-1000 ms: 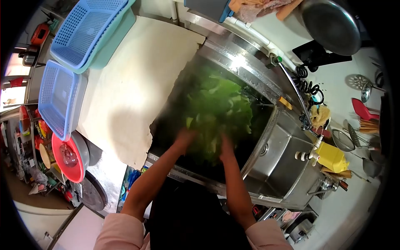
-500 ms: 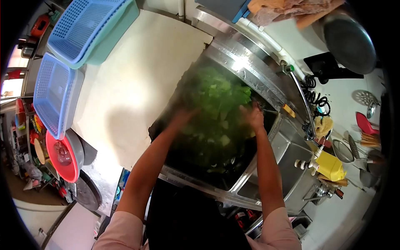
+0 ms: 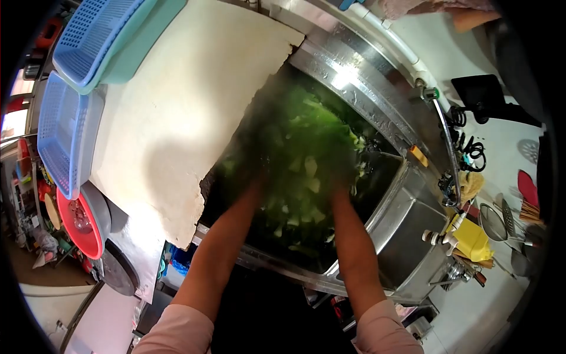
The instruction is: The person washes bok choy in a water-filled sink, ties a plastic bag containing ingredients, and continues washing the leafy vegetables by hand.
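Observation:
A heap of leafy green vegetables (image 3: 309, 168), with pale stem pieces among the leaves, fills the dark basin of a steel sink (image 3: 348, 79). Both of my arms reach down into this basin. My left hand (image 3: 257, 176) is at the left side of the greens, dark and smeared, with its fingers hidden. On the right side, my right hand (image 3: 339, 184) is sunk among the greens to about the wrist, and its fingers do not show either. Whether either hand grips any leaves cannot be made out.
A pale board (image 3: 171, 100) with a ragged edge lies left of the basin. Blue baskets (image 3: 65, 133) and a red bowl (image 3: 88, 236) stand farther left. At right are a smaller steel basin (image 3: 407, 230), a tap hose (image 3: 446, 141) and a yellow container (image 3: 471, 239).
Both hands have gone deeper into the greens, and my right hand has moved left and down from the basin's right side. The camera view has shifted slightly.

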A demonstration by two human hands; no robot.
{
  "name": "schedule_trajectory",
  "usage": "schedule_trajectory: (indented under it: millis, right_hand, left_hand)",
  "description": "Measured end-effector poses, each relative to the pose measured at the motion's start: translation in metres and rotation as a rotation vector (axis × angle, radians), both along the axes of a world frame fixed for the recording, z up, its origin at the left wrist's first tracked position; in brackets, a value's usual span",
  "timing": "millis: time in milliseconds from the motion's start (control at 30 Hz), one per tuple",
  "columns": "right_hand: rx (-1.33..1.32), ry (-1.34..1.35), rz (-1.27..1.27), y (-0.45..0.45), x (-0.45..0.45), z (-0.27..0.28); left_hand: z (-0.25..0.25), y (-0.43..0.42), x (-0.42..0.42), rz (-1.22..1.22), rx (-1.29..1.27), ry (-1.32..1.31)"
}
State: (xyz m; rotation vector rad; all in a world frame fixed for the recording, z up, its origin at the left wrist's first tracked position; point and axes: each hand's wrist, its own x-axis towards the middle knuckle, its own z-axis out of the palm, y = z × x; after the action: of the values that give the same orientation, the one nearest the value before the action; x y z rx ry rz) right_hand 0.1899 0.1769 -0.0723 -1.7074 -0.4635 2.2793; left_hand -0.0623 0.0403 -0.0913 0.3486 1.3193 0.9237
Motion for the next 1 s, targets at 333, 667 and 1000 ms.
schedule_trajectory:
  millis: [333, 667, 1000]
  right_hand:
    - [0.144, 0.296, 0.069, -0.032, 0.013, 0.136]
    - [0.389, 0.062, 0.298, 0.011, -0.004, 0.314]
    - [0.831, -0.154, 0.725, 0.039, -0.002, 0.408]
  left_hand:
    - [0.136, -0.001, 0.045, 0.225, 0.144, -0.775]
    - [0.330, 0.016, 0.056, 0.261, 0.439, -0.854]
    - [0.430, -0.004, 0.076, 0.429, 0.469, -1.070]
